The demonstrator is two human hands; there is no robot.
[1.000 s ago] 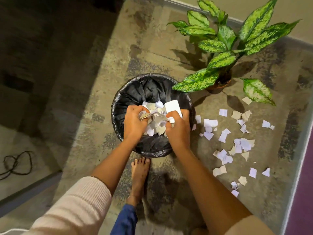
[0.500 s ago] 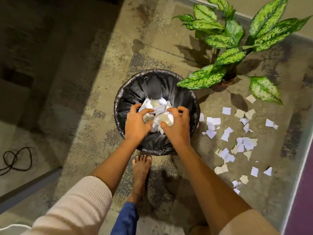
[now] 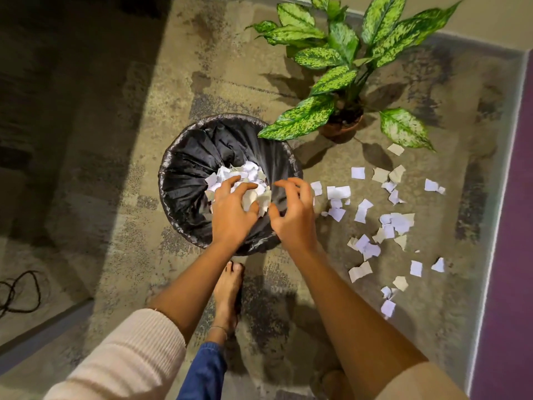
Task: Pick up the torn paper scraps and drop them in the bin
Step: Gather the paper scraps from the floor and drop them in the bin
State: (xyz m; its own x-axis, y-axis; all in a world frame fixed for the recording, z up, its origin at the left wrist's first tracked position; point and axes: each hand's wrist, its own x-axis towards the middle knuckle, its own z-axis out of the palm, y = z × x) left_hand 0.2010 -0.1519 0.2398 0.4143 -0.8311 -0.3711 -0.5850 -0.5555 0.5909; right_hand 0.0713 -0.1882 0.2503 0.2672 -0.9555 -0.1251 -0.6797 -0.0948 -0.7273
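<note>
A round bin [image 3: 184, 180] lined with a black bag stands on the patterned carpet. A heap of white and beige paper scraps [image 3: 248, 174] lies inside it. Both hands hover over the bin's near half. My left hand [image 3: 230, 212] has its fingers spread above the heap, with scraps falling or lying just under them. My right hand [image 3: 294, 215] is open with curled fingers over the bin's right rim and holds nothing. Several more torn scraps [image 3: 383, 223] are scattered on the carpet to the right of the bin.
A potted plant [image 3: 343, 122] with large speckled leaves stands behind and right of the bin, one leaf reaching over its rim. My bare foot [image 3: 227, 293] is just in front of the bin. A black cable [image 3: 17, 293] lies at the far left. A purple strip [image 3: 513, 226] borders the right.
Both hands held a bundle of scraps over the bin. They have since spread apart and let it go, and the scraps now lie in the bin.
</note>
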